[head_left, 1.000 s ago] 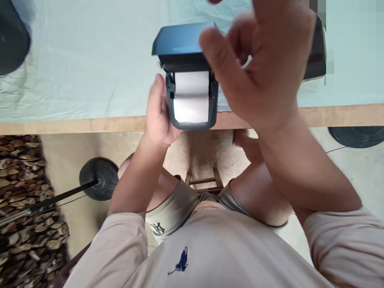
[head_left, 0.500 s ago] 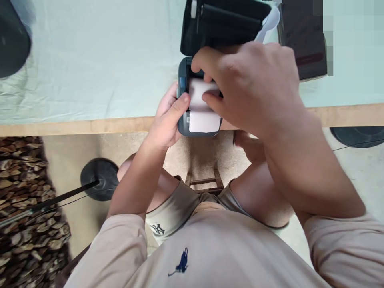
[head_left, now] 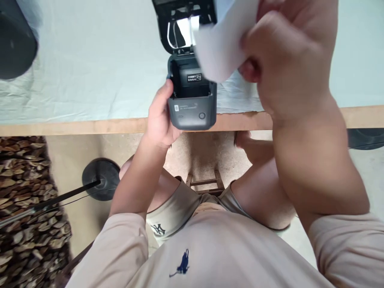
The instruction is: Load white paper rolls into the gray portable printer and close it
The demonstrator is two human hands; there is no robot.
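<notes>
White paper roll gripped in the right hand, lifted above the open printer; left hand fingers clasp the printer's side at the worktop near edge.

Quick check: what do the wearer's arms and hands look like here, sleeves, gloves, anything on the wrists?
Both hands are bare: no gloves, rings, watch or bands visible on the left hand or right hand. Forearms are uncovered. Light beige sleeves are pushed up near the elbows, part of a beige shirt with a small dark blue embroidered logo on the chest.
</notes>
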